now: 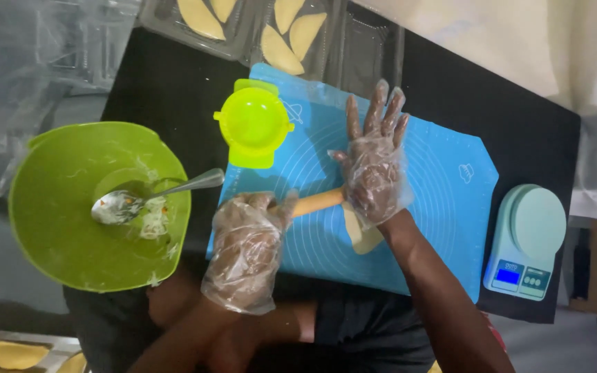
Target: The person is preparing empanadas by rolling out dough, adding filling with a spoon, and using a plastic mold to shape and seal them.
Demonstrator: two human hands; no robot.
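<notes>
I'm curling my left hand [247,242] shut around one end of the rolling pin [318,202] while my right hand [374,173] is pressing flat and open on top, flattening the dough [361,235] right underneath on the blue mat [443,207]. I'm keeping the green press [253,124] just ahead of my grip, handy.

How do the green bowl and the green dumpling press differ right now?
The bowl is large, darker green and sits on the black table, holding a spoon and filling scraps. The dumpling press is small, brighter yellow-green, lies open on the blue mat and is empty. Both are round plastic, untouched by either hand.
</notes>
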